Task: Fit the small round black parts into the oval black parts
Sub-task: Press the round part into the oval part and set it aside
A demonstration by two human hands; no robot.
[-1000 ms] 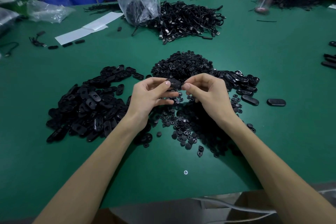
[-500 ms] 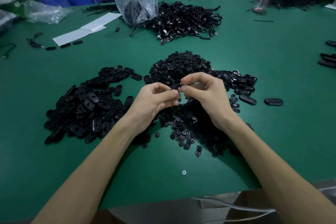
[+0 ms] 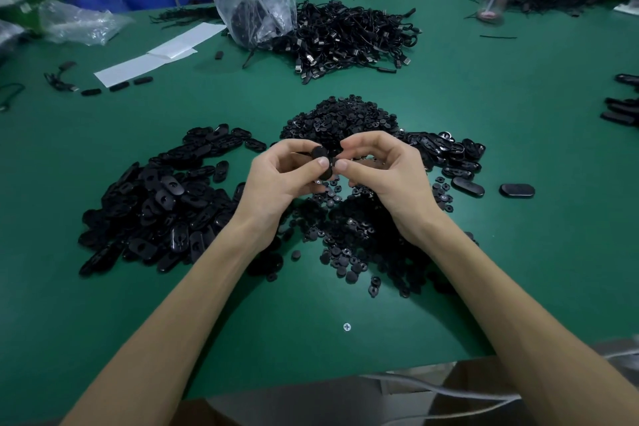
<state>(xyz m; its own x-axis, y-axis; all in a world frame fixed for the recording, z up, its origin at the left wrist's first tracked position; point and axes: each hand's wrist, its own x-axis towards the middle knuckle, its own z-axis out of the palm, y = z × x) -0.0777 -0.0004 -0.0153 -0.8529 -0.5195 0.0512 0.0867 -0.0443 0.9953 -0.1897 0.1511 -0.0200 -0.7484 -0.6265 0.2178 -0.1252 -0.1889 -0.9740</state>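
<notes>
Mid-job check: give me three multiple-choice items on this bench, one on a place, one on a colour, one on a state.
1. The large pile of oval parts lies:
A) right of both hands
B) left of the left hand
C) between the hands

2. The table top is:
A) grey
B) white
C) green

3. The right hand is:
A) pinching an oval part together with the left hand
B) lying flat
C) hanging empty

Answers: B, the pile spreads out beyond the left wrist; C, the surface is green throughout; A, both thumbs meet on the part.
</notes>
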